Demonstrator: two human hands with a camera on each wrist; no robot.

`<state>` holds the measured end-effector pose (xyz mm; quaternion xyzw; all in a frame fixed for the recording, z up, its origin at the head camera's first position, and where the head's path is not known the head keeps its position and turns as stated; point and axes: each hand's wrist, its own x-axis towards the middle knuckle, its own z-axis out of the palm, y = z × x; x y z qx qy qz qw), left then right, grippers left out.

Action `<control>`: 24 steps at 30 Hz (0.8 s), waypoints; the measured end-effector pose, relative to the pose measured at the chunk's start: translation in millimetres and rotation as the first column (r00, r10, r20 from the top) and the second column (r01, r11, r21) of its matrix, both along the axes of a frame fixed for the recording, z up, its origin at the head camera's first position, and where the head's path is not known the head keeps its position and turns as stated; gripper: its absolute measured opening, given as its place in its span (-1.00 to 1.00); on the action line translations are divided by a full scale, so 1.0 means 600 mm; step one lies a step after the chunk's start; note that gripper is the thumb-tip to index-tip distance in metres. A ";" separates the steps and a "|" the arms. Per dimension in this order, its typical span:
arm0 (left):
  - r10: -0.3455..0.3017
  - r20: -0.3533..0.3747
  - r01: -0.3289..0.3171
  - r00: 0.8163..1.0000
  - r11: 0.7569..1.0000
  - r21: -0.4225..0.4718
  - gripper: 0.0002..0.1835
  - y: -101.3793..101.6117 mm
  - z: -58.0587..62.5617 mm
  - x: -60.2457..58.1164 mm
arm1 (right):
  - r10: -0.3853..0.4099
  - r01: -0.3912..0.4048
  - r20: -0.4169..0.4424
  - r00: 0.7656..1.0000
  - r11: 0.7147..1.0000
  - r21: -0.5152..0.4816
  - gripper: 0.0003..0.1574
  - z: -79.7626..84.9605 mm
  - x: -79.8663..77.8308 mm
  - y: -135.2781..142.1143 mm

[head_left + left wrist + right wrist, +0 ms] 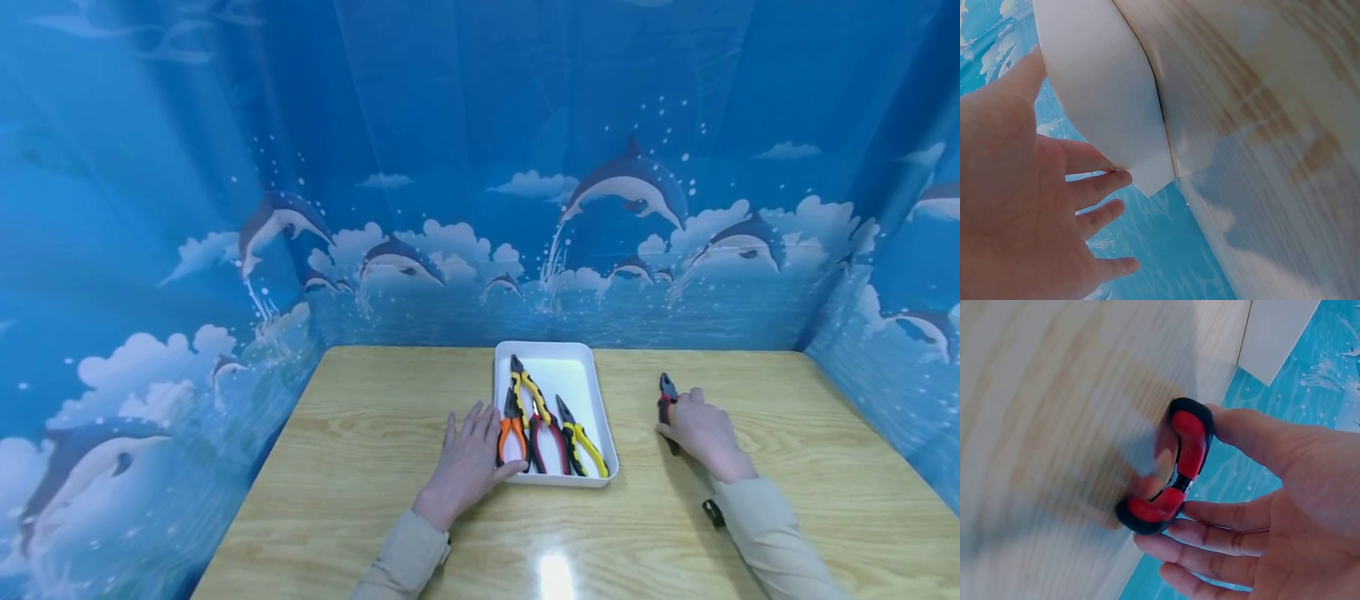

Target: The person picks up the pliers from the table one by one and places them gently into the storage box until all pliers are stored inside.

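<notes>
My left hand [468, 454] lies along the left side of a white tray [607, 433], fingers extended and thumb over its near left corner. In the left wrist view, fingertips touch the tray wall [1104, 81]. Inside the tray are orange-handled pliers [504, 432], yellow-and-black pliers [536, 392], red-and-black pliers [557, 433] and yellow long-nose pliers [592, 450]. On the right, my right hand [705, 429] grips black-and-red pliers [665, 400], their dark head pointing away. The right wrist view shows thumb and fingers on the two handles [1191, 440], close above the table.
The wooden table [360, 417] has a far edge against a blue curtain [450, 125] printed with dolphins. More curtain hangs at the left and right sides. Glare shows on the tabletop near the front.
</notes>
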<state>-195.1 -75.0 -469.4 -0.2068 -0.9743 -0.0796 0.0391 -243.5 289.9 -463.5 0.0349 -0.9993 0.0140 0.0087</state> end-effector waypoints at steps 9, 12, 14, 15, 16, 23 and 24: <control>-0.010 -0.002 0.010 1.000 1.000 0.004 -0.02 -0.001 0.002 0.001 | 0.013 -0.013 -0.010 1.000 1.000 -0.009 -0.34 0.000 0.007 -0.011; -0.009 0.000 0.009 1.000 1.000 0.010 -0.02 -0.001 0.003 0.001 | 0.023 -0.024 -0.016 1.000 1.000 -0.014 -0.36 0.000 0.010 -0.015; -0.009 0.000 0.009 1.000 1.000 0.011 -0.02 -0.001 0.003 0.002 | 0.022 -0.023 -0.013 1.000 0.999 -0.025 -0.37 0.001 0.012 -0.017; -0.008 0.000 0.008 1.000 1.000 0.012 -0.02 0.000 0.004 0.002 | 0.024 -0.024 -0.012 1.000 0.999 -0.031 -0.38 0.001 0.013 -0.019; -0.008 0.001 0.008 1.000 1.000 0.011 -0.02 -0.001 0.004 0.002 | 0.021 -0.021 -0.008 1.000 0.999 -0.038 -0.38 0.001 0.013 -0.020; -0.007 -0.009 0.007 1.000 1.000 0.006 -0.02 -0.001 0.000 -0.001 | 0.022 -0.022 0.007 1.000 0.998 -0.052 -0.34 0.000 0.015 -0.029; -0.007 -0.010 0.007 1.000 1.000 0.006 -0.02 -0.001 -0.001 -0.001 | 0.024 -0.024 0.006 1.000 0.998 -0.054 -0.34 0.000 0.015 -0.029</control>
